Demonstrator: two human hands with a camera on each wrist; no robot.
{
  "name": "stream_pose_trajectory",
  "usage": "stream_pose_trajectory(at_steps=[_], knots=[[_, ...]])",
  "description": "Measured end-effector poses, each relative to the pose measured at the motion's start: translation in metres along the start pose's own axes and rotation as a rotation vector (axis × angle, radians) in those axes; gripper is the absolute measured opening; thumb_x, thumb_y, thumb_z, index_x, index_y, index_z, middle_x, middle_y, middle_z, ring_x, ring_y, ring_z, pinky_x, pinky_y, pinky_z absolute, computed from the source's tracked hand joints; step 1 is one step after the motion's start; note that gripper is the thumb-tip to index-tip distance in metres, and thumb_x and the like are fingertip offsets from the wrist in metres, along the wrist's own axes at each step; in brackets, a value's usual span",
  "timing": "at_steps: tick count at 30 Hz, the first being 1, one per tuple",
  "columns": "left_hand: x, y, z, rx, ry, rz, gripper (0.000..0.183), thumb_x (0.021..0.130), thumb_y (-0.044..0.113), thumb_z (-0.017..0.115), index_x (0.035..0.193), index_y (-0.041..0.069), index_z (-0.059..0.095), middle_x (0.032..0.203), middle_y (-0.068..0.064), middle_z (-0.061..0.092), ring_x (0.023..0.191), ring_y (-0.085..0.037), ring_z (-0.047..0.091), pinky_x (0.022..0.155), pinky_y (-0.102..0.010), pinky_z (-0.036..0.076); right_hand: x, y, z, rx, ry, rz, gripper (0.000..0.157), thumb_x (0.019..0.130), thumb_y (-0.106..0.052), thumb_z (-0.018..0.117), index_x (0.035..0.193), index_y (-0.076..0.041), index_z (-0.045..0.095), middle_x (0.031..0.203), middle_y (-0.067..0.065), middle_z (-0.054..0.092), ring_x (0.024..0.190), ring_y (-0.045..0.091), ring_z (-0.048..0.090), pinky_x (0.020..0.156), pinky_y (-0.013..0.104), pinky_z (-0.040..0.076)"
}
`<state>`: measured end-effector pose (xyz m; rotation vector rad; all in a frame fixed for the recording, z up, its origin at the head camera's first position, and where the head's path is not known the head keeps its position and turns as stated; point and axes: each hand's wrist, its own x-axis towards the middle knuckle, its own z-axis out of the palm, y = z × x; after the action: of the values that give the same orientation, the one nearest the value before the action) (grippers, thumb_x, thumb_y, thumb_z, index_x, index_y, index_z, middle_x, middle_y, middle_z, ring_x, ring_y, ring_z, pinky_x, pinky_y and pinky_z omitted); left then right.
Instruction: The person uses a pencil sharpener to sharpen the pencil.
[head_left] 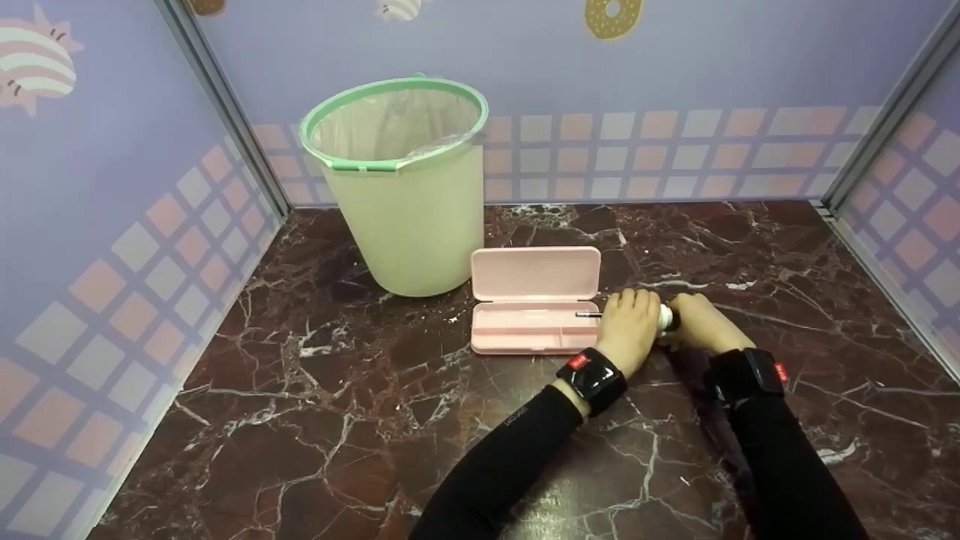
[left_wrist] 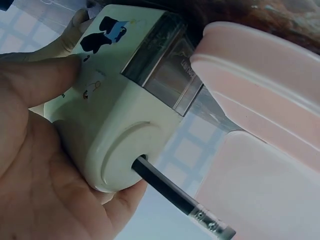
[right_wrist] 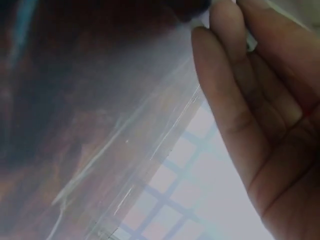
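Note:
My left hand [head_left: 628, 330] grips a pale pencil sharpener [left_wrist: 107, 107] with penguin pictures and a see-through shavings drawer [left_wrist: 167, 70]. A dark pencil [left_wrist: 170, 187] with a metal ferrule is stuck in its round hole, its end pointing left in the head view. At the sharpener's other end, by a black part [head_left: 675, 321], is my right hand [head_left: 705, 322]. Its fingers [right_wrist: 220, 85] are curled and pinch a small part there, mostly hidden by the fingertips. Just left of both hands, a pink pencil case [head_left: 517, 318] lies with its lid raised; the pencil overlaps its right end.
A pale green waste bin [head_left: 412, 225] with a green rim and a clear liner stands behind the case to the left. Patterned panels [head_left: 675, 75] enclose the dark marbled tabletop [head_left: 360, 435] at the back and sides.

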<state>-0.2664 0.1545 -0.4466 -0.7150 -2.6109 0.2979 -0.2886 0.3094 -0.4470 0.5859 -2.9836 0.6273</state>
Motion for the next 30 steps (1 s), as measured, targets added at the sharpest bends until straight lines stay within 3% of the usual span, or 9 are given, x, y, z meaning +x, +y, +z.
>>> stream_pose_trajectory(at_steps=[5,8,13,22,30], knots=[[0.000,0.003,-0.002,0.003,-0.072,0.011,0.036,0.100,0.032,0.043,0.134,0.020,0.051,0.125,0.009,0.058,0.113,-0.008,0.053,0.097,-0.022,0.040,-0.009,-0.002,0.000,0.005,-0.020,0.006,0.018,0.062,-0.005,0.081,0.064,-0.003,0.063,0.064,0.009,0.067,0.059,0.022,0.060,0.063,0.042,0.052],[0.000,0.003,-0.005,0.006,-0.118,0.022,0.039,0.101,0.028,0.040,0.138,0.020,0.048,0.129,0.009,0.056,0.117,-0.008,0.051,0.100,-0.022,0.039,-0.018,-0.006,-0.005,0.023,-0.054,-0.016,0.017,0.063,-0.005,0.080,0.063,-0.007,0.064,0.061,0.002,0.065,0.056,0.014,0.055,0.060,0.033,0.049],[0.001,-0.002,-0.005,0.035,-0.117,0.013,0.039,0.101,0.028,0.039,0.138,0.020,0.047,0.128,0.009,0.056,0.116,-0.008,0.052,0.099,-0.022,0.040,-0.029,-0.021,-0.019,0.049,-0.076,-0.050,0.019,0.067,-0.002,0.076,0.059,-0.013,0.063,0.057,-0.008,0.057,0.052,0.006,0.046,0.055,0.024,0.041],[0.001,-0.006,-0.006,0.042,-0.125,0.052,0.039,0.101,0.030,0.042,0.138,0.020,0.046,0.128,0.010,0.055,0.115,-0.007,0.051,0.099,-0.021,0.041,-0.040,-0.040,-0.026,-0.038,0.097,-0.085,0.022,0.063,0.009,0.068,0.057,-0.011,0.059,0.056,-0.007,0.052,0.054,0.007,0.040,0.053,0.025,0.035],[0.003,-0.005,-0.004,0.052,-0.144,0.069,0.041,0.101,0.030,0.042,0.141,0.019,0.043,0.131,0.009,0.054,0.120,-0.006,0.051,0.103,-0.021,0.040,-0.046,-0.044,-0.034,-0.003,0.192,-0.047,0.014,0.070,0.008,0.075,0.067,-0.004,0.069,0.064,0.005,0.069,0.056,0.012,0.059,0.054,0.028,0.049]])
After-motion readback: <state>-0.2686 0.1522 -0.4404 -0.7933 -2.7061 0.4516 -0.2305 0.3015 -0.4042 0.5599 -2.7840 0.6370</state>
